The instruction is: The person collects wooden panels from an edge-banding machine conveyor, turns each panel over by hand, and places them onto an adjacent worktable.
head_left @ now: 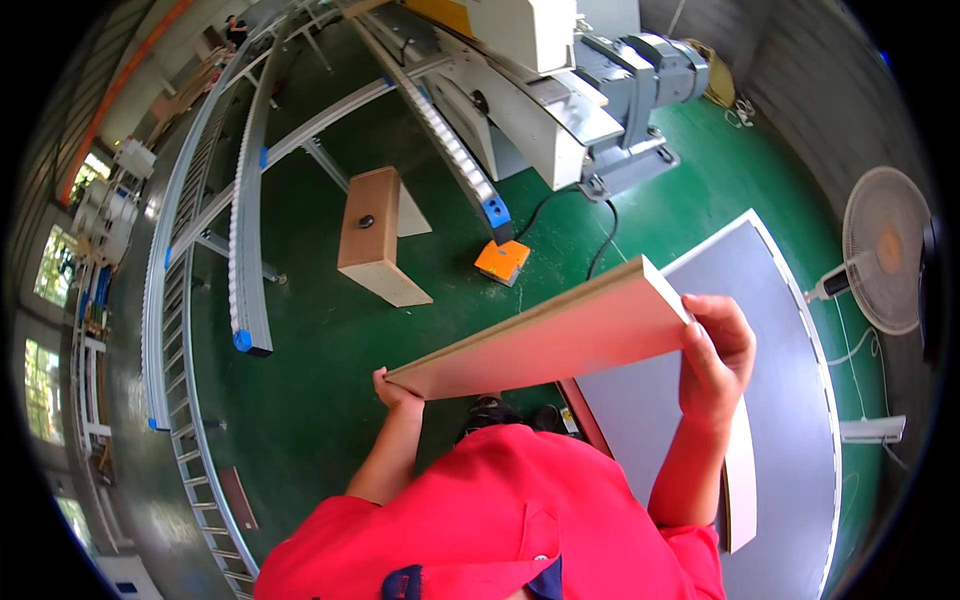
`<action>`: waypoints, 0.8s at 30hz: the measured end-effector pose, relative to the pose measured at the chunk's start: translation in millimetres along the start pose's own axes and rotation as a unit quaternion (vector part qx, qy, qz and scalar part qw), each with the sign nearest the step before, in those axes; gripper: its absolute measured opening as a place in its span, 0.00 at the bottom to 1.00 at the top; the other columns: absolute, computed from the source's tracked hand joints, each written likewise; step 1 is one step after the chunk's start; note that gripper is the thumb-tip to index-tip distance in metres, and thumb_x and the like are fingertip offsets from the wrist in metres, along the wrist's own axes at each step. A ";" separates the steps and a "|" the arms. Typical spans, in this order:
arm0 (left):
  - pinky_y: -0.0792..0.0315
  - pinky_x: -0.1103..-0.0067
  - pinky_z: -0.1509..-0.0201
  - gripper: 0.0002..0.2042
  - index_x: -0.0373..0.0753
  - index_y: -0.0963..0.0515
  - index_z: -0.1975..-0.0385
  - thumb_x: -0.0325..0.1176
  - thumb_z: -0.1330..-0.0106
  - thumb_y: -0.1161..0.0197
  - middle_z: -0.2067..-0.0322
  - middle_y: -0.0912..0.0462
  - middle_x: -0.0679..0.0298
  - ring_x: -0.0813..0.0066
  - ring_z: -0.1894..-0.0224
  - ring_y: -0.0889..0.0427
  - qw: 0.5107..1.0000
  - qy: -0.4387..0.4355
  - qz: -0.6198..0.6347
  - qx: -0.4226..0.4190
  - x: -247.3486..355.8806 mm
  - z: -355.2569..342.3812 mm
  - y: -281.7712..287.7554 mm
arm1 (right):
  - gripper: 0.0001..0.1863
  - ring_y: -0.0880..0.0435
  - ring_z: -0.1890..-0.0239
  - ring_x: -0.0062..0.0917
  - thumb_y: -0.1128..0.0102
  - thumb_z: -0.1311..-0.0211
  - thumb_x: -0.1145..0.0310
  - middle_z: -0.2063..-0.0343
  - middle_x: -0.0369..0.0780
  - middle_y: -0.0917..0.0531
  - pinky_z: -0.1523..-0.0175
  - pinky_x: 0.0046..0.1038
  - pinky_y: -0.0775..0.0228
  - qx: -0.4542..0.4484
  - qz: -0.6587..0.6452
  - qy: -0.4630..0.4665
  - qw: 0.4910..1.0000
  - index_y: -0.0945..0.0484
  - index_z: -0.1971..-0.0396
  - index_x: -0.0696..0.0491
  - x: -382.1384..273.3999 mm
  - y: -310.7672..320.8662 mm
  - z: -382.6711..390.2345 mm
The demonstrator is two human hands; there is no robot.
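Between my two hands I hold a long pinkish-tan wooden board, tilted so that its right end is higher in the picture. My left hand grips its left end, with most of the fingers hidden behind it. At the opposite end my right hand is closed around the board's pale edge, thumb on the near side. Below my right forearm, a second narrow board lies on a grey-topped table with a white edge.
Ahead stands a grey and white machine with a motor. An orange foot pedal and a small wooden stool are on the green floor. Roller conveyor rails run along the left. A standing fan is at the right.
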State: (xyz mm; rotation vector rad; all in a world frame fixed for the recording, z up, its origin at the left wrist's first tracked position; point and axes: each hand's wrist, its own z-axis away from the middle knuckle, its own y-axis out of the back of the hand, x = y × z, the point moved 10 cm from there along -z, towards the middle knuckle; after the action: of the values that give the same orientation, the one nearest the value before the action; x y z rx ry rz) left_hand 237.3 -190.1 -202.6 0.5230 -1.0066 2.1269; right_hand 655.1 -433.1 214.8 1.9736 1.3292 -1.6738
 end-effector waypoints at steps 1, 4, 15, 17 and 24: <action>0.29 0.63 0.50 0.20 0.41 0.28 0.60 0.51 0.41 0.51 0.57 0.23 0.60 0.59 0.54 0.22 1.000 -0.008 0.007 0.002 1.5 -0.5 -1.3 | 0.12 0.17 0.59 0.21 0.39 0.41 0.80 0.63 0.42 0.15 0.52 0.22 0.28 -0.007 0.028 0.000 1.000 0.22 0.57 0.63 -2.4 -0.7 -1.7; 0.28 0.62 0.50 0.19 0.41 0.26 0.61 0.50 0.41 0.53 0.58 0.21 0.61 0.59 0.53 0.21 1.000 -0.004 0.014 0.003 2.5 0.7 -0.3 | 0.13 0.17 0.59 0.22 0.39 0.41 0.80 0.63 0.43 0.15 0.50 0.23 0.27 -0.025 0.064 -0.017 0.998 0.21 0.55 0.64 -5.3 0.7 -2.7; 0.30 0.68 0.52 0.18 0.39 0.28 0.63 0.48 0.42 0.44 0.61 0.24 0.61 0.66 0.58 0.24 0.994 -0.016 -0.108 0.025 11.3 14.1 -34.7 | 0.13 0.20 0.64 0.16 0.39 0.38 0.76 0.67 0.39 0.17 0.55 0.17 0.31 0.100 0.126 -0.021 0.987 0.26 0.54 0.61 -18.9 59.0 23.8; 0.31 0.68 0.49 0.24 0.36 0.26 0.56 0.52 0.41 0.42 0.57 0.23 0.58 0.64 0.55 0.24 0.984 -0.032 -0.173 0.023 19.2 12.6 -54.2 | 0.13 0.20 0.65 0.16 0.40 0.37 0.75 0.68 0.39 0.17 0.57 0.17 0.31 0.126 0.198 -0.040 0.971 0.24 0.54 0.63 -21.9 84.1 38.9; 0.33 0.66 0.39 0.33 0.35 0.31 0.44 0.62 0.33 0.53 0.46 0.25 0.55 0.62 0.45 0.25 0.900 -0.046 -0.392 -0.182 31.0 89.6 -218.5 | 0.08 0.29 0.71 0.10 0.44 0.31 0.70 0.72 0.31 0.22 0.64 0.14 0.37 0.358 0.215 -0.065 0.907 0.24 0.68 0.59 -28.2 199.9 172.5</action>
State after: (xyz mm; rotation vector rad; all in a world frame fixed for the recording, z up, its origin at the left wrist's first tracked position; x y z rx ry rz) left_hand 385.0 -151.1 -19.9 0.6959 -0.9892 1.1781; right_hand 690.9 -675.2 111.8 2.2167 0.1712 -2.1738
